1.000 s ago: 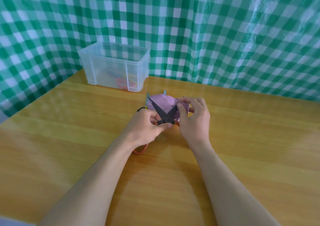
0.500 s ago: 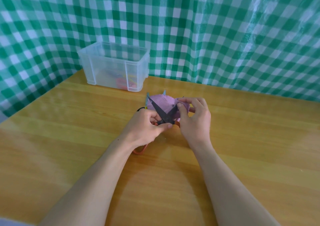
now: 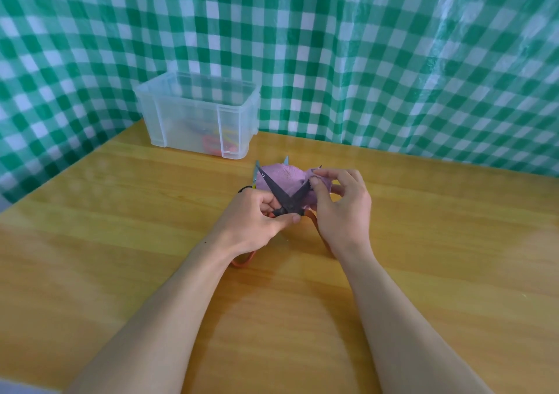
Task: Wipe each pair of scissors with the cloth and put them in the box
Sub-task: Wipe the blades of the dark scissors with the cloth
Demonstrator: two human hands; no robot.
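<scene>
The left hand [image 3: 257, 215] is gripping the opened scissors [image 3: 284, 197] at the pivot while the right hand [image 3: 341, 209] is pinching the cloth [image 3: 284, 177] against one blade. Some pairs [image 3: 211, 143] are already lying in the box [image 3: 196, 115], and other tips [image 3: 257, 170] are poking from under the cloth.

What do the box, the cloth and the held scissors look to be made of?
The box looks like translucent frosted plastic: coloured things inside show blurred through its wall. The cloth seems soft matte purple fabric, bunched and creased. The scissors have dark, dull blades, probably coated metal; the orange handles look like plastic.
</scene>
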